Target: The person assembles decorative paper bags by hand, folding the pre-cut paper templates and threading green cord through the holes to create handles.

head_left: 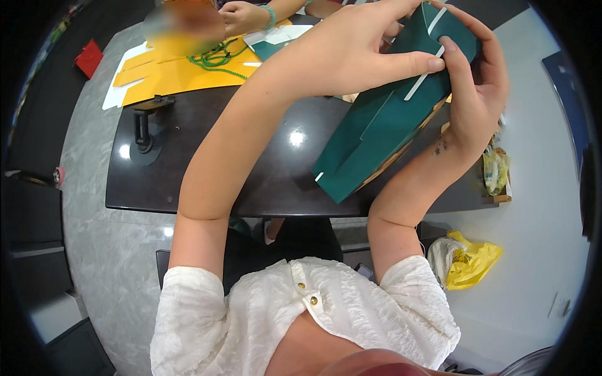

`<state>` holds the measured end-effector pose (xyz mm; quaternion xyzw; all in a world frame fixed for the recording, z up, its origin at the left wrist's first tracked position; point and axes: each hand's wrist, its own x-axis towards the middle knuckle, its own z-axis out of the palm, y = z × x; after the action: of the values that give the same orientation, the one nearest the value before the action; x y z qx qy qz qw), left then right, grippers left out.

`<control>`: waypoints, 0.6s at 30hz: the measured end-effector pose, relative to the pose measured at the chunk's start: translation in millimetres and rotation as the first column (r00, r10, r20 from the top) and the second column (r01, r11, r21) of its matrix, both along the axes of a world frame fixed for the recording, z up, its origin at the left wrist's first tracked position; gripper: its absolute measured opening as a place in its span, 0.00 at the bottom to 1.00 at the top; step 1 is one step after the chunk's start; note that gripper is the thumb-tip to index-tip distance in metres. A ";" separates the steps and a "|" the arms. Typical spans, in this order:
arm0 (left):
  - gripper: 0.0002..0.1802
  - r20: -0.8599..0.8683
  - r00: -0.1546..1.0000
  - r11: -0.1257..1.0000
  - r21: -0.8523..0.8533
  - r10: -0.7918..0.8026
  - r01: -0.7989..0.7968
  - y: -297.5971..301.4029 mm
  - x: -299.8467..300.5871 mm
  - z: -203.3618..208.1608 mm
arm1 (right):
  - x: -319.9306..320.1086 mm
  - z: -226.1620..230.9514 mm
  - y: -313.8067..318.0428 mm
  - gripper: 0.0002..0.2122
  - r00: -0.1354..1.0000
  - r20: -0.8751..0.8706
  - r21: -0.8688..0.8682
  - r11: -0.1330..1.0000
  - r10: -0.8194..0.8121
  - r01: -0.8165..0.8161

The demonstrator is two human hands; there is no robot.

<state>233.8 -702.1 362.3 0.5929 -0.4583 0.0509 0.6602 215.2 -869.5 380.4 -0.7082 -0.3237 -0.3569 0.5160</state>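
Note:
Both my hands hold a dark green folded card piece [370, 135] up over the table, tilted with its narrow end toward me. White strips run across its upper part, and a brown inner layer shows along its right edge. My left hand [382, 53] grips it from the left, the thumb lying flat across the green face by a white strip. From the right, my right hand [480, 81] wraps the upper edge, its thumb pressing near the same strip. Some of the left fingers are hidden behind the card at the top.
A dark table [282, 138] carries a phone stand [145, 138] at left. Yellow card sheets [150, 78] with green cord [219, 57] lie far left, by another person's hand [243, 17]. A yellow plastic bag [476, 260] is at lower right, and a red bag [89, 58] far left.

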 end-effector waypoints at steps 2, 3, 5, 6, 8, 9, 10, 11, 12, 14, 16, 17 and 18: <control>0.43 -0.071 0.996 0.998 -0.026 -0.062 0.061 2.4 2.2 -0.5 | 3.6 3.5 -3.6 0.15 0.994 -0.093 0.001 0.999 0.053 -0.053; 0.43 -0.117 0.990 0.996 -0.049 -0.083 0.078 3.9 -2.5 4.3 | 4.7 2.6 -2.8 0.15 0.995 -0.089 0.002 0.999 0.047 -0.047; 0.42 -0.160 0.981 0.993 -0.070 -0.109 0.099 3.8 -0.2 4.4 | 6.4 -0.2 0.8 0.13 0.989 -0.091 0.060 0.992 0.115 -0.110; 0.41 -0.159 0.976 0.988 -0.053 -0.150 0.143 3.7 3.7 3.4 | 6.8 -0.1 0.5 0.13 0.990 -0.084 0.064 0.992 0.116 -0.110; 0.41 -0.153 0.970 0.982 -0.029 -0.189 0.187 8.3 8.6 3.3 | 7.4 0.7 -0.7 0.12 0.994 -0.093 0.018 0.998 0.064 -0.063; 0.40 -0.166 0.974 0.983 0.065 -0.158 0.170 13.1 8.3 7.3 | 8.4 0.1 -2.1 0.12 0.994 -0.089 0.024 0.998 0.061 -0.059; 0.39 -0.170 0.975 0.980 0.114 -0.144 0.164 12.4 7.9 7.8 | 9.9 -0.4 -3.5 0.11 0.991 -0.092 0.030 0.995 0.093 -0.091; 0.39 -0.172 0.977 0.974 0.164 -0.130 0.158 12.0 7.9 8.9 | 10.6 -0.5 -4.9 0.11 0.988 -0.095 0.036 0.992 0.125 -0.122; 0.38 -0.196 0.968 0.983 0.064 -0.159 0.175 8.3 6.0 5.0 | 10.3 -1.1 -4.8 0.11 0.988 -0.092 0.041 0.992 0.125 -0.121; 0.38 -0.217 0.957 0.981 -0.032 -0.192 0.190 6.9 4.5 1.4 | 9.4 -1.5 -4.9 0.11 0.969 -0.101 0.075 0.973 0.226 -0.219; 0.37 -0.236 0.945 0.974 -0.039 -0.228 0.225 9.9 5.3 -0.5 | 8.5 0.3 -8.0 0.11 0.959 -0.122 0.100 0.964 0.256 -0.244; 0.37 -0.234 0.944 0.972 -0.037 -0.233 0.231 10.6 8.1 -0.9 | 7.8 1.7 -9.4 0.11 0.946 -0.144 0.125 0.954 0.291 -0.274; 0.37 -0.254 0.935 0.967 -0.006 -0.248 0.255 11.9 12.7 -1.7 | 6.8 2.5 -9.0 0.11 0.947 -0.143 0.128 0.954 0.289 -0.272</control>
<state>246.4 -690.2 360.7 0.5399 -0.4430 -0.1163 0.7062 222.0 -878.6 382.9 -0.6527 -0.3589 -0.2385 0.6231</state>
